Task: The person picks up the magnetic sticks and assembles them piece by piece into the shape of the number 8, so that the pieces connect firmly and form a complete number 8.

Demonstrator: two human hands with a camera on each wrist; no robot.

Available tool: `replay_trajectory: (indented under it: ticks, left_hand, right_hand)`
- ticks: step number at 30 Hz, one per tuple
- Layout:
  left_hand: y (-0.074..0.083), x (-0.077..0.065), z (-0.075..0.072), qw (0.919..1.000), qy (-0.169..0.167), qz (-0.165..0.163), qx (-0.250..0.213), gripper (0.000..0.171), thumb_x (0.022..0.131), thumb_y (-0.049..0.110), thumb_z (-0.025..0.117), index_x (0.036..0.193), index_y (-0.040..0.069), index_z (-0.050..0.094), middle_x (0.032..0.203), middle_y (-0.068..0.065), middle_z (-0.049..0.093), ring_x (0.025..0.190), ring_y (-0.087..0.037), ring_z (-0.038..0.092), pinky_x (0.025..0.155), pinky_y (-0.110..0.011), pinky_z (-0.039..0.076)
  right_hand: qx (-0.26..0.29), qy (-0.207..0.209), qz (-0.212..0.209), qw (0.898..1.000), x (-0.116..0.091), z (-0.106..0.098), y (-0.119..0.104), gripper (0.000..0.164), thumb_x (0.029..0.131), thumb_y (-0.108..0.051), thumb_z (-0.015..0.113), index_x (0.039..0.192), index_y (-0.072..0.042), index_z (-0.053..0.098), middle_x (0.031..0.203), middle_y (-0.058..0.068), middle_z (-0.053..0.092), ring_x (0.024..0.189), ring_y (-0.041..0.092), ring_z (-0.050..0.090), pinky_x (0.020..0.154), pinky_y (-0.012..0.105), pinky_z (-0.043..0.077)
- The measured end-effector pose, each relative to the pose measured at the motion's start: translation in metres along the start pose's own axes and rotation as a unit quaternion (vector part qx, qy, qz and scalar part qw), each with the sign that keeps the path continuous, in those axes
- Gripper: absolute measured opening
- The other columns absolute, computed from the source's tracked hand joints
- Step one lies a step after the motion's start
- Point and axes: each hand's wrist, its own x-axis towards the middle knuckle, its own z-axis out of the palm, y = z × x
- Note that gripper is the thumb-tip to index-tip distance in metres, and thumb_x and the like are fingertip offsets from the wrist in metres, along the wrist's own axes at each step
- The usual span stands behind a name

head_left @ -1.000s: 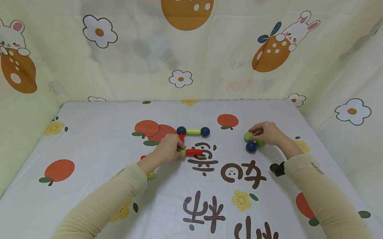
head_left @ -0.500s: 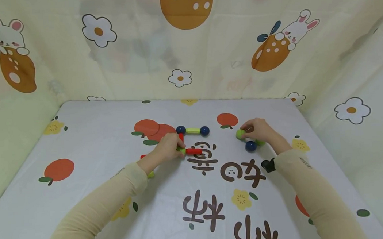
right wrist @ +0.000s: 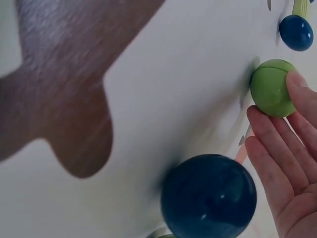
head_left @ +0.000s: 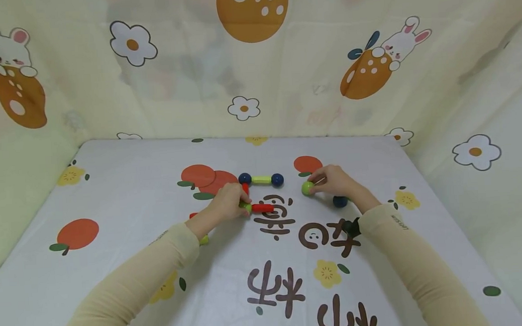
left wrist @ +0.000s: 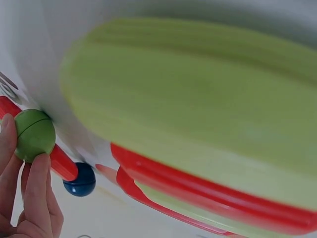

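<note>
Cream fabric [head_left: 184, 88], printed with rabbits [head_left: 9, 47], orange-brown fruit [head_left: 254, 19] and white flowers [head_left: 121, 39], hangs behind a pale surface [head_left: 123, 191] and along both its sides. Printed red fruit [head_left: 80, 233], yellow blossoms [head_left: 327, 273] and brown lettering [head_left: 289, 296] decorate the surface under soft light.

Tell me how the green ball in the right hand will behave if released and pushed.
The green ball would likely roll readily: it is round and the tabletop looks flat. It is probably stiff, since the right hand leaves no visible dent. Its smooth surface might feel slightly slippery.
</note>
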Motion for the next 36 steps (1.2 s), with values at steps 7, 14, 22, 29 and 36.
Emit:
replay_trajectory:
  ticks: [7, 14, 22, 29, 36]
  left_hand:
    - [0.000, -0.001, 0.000, 1.0000, -0.003, -0.002, 0.002, 0.033, 0.070, 0.009, 0.079, 0.101, 0.003, 0.070, 0.088, -0.004, 0.064, 0.082, -0.017, 0.047, 0.065, -0.024, 0.041]
    - [0.000, 0.000, 0.000, 0.9999, -0.007, -0.007, 0.004, 0.034, 0.070, 0.010, 0.079, 0.102, 0.004, 0.070, 0.089, -0.004, 0.064, 0.084, -0.017, 0.047, 0.064, -0.023, 0.042]
    - [0.000, 0.000, 0.000, 1.0000, -0.002, -0.001, 0.006, 0.034, 0.070, 0.010, 0.079, 0.102, 0.004, 0.070, 0.088, -0.005, 0.065, 0.084, -0.017, 0.048, 0.065, -0.023, 0.043]
    - [-0.001, 0.000, 0.001, 0.9999, -0.002, -0.004, 0.010, 0.033, 0.070, 0.010, 0.079, 0.101, 0.004, 0.071, 0.088, -0.004, 0.063, 0.084, -0.017, 0.047, 0.066, -0.023, 0.042]
    - [-0.002, 0.001, 0.002, 0.9999, -0.005, -0.003, 0.014, 0.033, 0.071, 0.011, 0.079, 0.101, 0.005, 0.071, 0.088, -0.004, 0.063, 0.083, -0.017, 0.047, 0.065, -0.023, 0.042]
  right_hand:
    - [-0.004, 0.000, 0.008, 1.000, -0.001, 0.002, -0.002, 0.034, 0.078, -0.010, 0.072, 0.106, 0.007, 0.062, 0.102, 0.019, 0.064, 0.097, 0.033, 0.061, 0.083, 0.043, 0.047]
    - [0.013, -0.014, 0.005, 1.000, -0.002, 0.011, -0.011, 0.033, 0.078, -0.012, 0.072, 0.105, 0.004, 0.063, 0.102, 0.016, 0.065, 0.096, 0.030, 0.062, 0.084, 0.041, 0.047]
    - [0.072, -0.044, -0.027, 0.996, -0.002, 0.025, -0.024, 0.031, 0.077, -0.008, 0.073, 0.104, 0.005, 0.063, 0.102, 0.015, 0.065, 0.094, 0.027, 0.063, 0.081, 0.034, 0.049]
    - [0.105, -0.065, -0.044, 0.991, -0.002, 0.037, -0.037, 0.031, 0.078, -0.003, 0.071, 0.105, 0.006, 0.062, 0.102, 0.016, 0.065, 0.094, 0.027, 0.063, 0.080, 0.031, 0.050]
    - [0.102, -0.065, -0.061, 0.991, -0.001, 0.047, -0.045, 0.030, 0.077, -0.005, 0.072, 0.104, 0.004, 0.063, 0.100, 0.014, 0.065, 0.092, 0.025, 0.064, 0.079, 0.030, 0.050]
